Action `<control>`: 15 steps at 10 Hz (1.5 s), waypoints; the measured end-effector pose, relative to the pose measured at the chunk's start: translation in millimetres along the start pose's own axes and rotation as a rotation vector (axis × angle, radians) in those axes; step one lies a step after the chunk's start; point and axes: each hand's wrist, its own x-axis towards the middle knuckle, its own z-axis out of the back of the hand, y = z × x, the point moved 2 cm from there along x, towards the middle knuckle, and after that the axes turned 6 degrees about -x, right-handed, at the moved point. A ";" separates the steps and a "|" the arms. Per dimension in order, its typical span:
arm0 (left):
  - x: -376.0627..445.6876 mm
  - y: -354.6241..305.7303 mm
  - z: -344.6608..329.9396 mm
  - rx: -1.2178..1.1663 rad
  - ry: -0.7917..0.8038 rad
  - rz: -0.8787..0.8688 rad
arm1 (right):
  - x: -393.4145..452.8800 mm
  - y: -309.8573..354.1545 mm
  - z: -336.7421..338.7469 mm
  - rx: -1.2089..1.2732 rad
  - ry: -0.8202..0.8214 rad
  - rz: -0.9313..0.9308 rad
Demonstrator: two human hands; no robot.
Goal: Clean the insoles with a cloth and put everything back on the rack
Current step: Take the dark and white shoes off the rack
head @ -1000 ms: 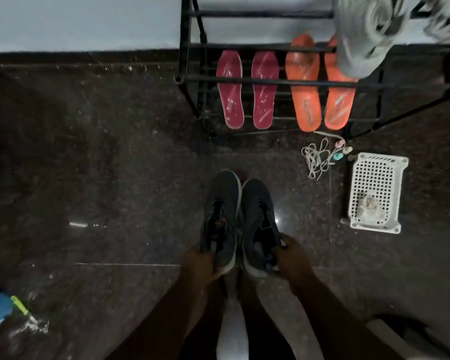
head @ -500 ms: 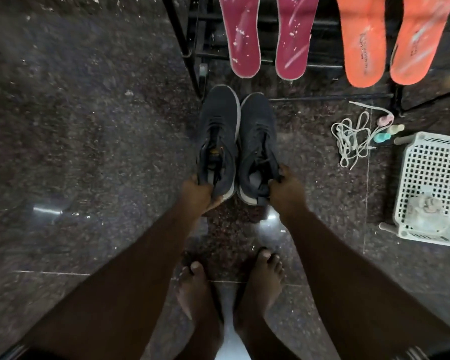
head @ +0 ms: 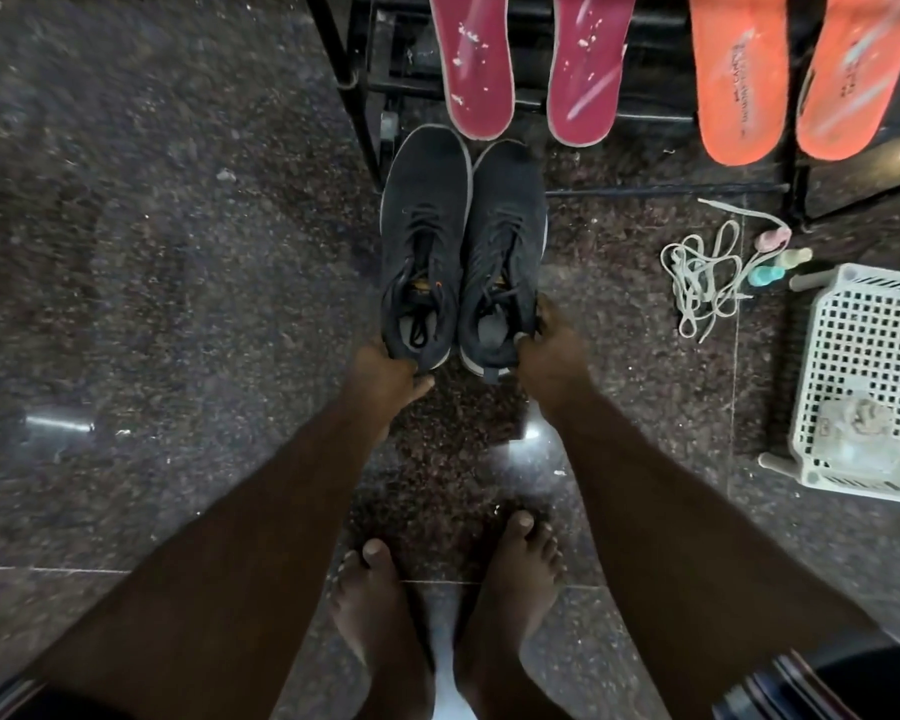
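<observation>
left hand [head: 385, 368]: gripping the heel of the left shoe [head: 424, 241], fingers curled round the back rim, thumb poking out underneath
right hand [head: 549, 356]: clamped on the heel collar of the right shoe [head: 505, 246], fingers wrapped round the edge
shoes: dark pair, side by side and touching, toes pointing at the rack [head: 357, 85], toe tips right by its bottom bar; on the floor or just off it, cannot tell
red insoles [head: 476, 65]: two of them leaning on the rack bars just past the shoe toes, speckled with white bits
orange insoles [head: 739, 75]: two more on the rack, to the right of the red ones
laces [head: 702, 278]: pale tangled heap on the floor [head: 178, 252], right of the shoes
little bottles [head: 775, 257]: pink, yellowish, teal, just beside the laces
basket [head: 863, 376]: white plastic, far right, something crumpled and pale inside, maybe a cloth, too blurry to call
feet [head: 437, 605]: bare, on the dark speckled floor, below the shoes
</observation>
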 end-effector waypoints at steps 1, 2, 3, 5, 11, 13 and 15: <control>-3.7 3.9 1.8 -0.013 -0.049 -0.003 | -24.0 28.6 12.3 -0.051 -0.033 0.026; -10.9 15.2 8.0 0.011 -0.072 0.011 | -35.6 26.3 11.1 -0.123 -0.051 0.064; -16.8 30.3 21.9 -0.013 -0.122 0.014 | -46.7 16.8 -1.7 -0.123 0.005 0.083; -32.9 56.9 64.2 -0.003 -0.169 0.113 | -82.8 22.9 -28.1 -0.171 0.098 0.080; -54.8 -8.6 103.9 0.601 -0.205 -0.083 | -109.2 101.6 -35.1 -0.348 0.215 0.032; -145.7 -77.7 61.6 0.787 -0.031 -0.247 | -166.6 179.4 36.2 -0.491 0.160 0.199; -271.4 -181.1 -1.5 0.607 0.135 -0.303 | -225.6 275.7 170.4 -0.482 0.037 0.175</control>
